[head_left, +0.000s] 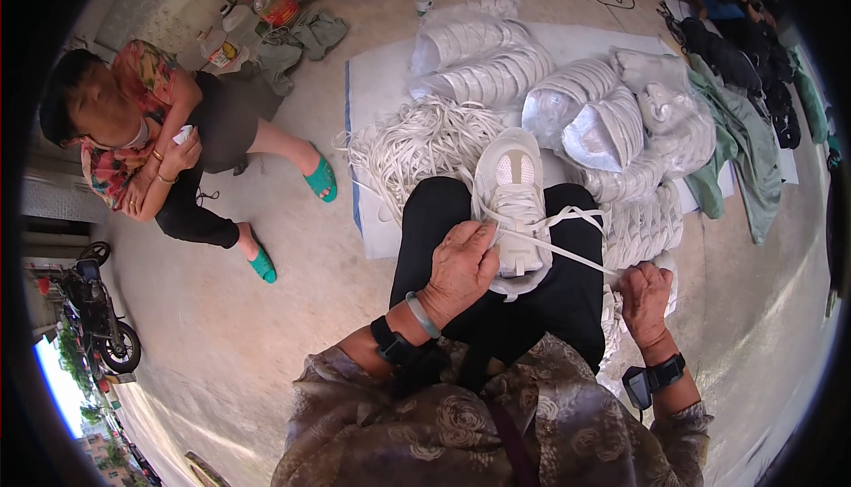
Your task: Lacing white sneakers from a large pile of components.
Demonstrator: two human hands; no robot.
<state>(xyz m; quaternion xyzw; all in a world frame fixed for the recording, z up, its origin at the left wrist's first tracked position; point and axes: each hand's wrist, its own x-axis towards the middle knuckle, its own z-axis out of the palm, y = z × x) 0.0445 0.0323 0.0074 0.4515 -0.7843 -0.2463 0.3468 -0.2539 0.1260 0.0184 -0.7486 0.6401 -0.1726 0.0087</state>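
Note:
A white sneaker (516, 194) lies across my lap between my knees, its toe pointing away from me. A flat white shoelace (567, 251) is threaded through its upper eyelets, with loose lengths crossing over the tongue. My left hand (463, 261) is closed at the left edge of the sneaker's opening, beside the lace; its fingertips are partly hidden. Out to the right, my right hand (645, 292) pinches a length of the lace, which runs nearly straight back to the shoe.
A heap of loose white laces (425, 146) lies ahead-left on a white sheet (377, 75). Stacked sneakers in clear wrap (487, 62) stand beyond my knees. Green cloth (740, 150) lies at right. A seated person (151, 124) is at left; another person works at far right.

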